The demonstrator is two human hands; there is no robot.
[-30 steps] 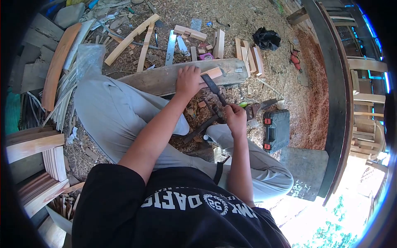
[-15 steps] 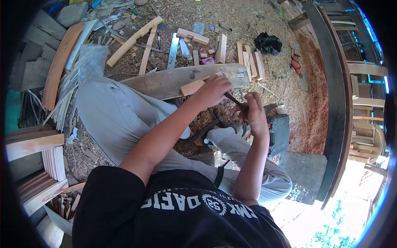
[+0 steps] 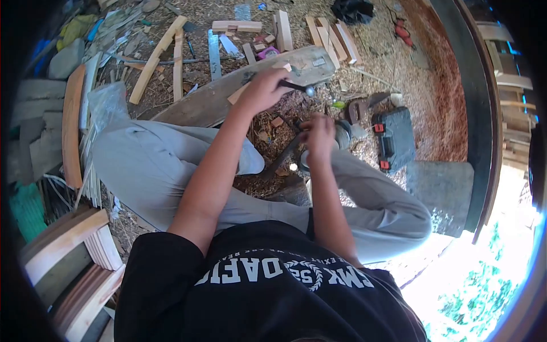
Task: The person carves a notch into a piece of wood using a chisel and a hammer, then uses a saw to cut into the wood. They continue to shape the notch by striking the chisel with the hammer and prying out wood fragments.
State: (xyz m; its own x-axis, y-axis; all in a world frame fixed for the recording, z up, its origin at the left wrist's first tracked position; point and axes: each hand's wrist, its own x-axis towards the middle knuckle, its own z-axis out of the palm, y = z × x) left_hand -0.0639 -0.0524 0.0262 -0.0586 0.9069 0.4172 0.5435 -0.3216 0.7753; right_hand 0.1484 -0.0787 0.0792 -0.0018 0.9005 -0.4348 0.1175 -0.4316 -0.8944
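My left hand is closed around a black-handled tool with a shiny rounded end pointing right; its other end is hidden in my fist. Beneath that hand lies a small light wooden block, partly covered, on a worn plank. Lower and to the right, my right hand has its fingers curled at the head end of a hammer, whose dark handle slants down to the left. Some motion blurs these fingers, and I cannot tell what is inside them.
Cut wood pieces, a metal ruler and a pink-purple item lie beyond the plank. To the right are a black toolbox and a red tool. Curved wooden parts are stacked at the left.
My hands have moved apart: the right has left the dark tool and come down to the hammer, while the left still grips the tool. The whole view has also shifted.
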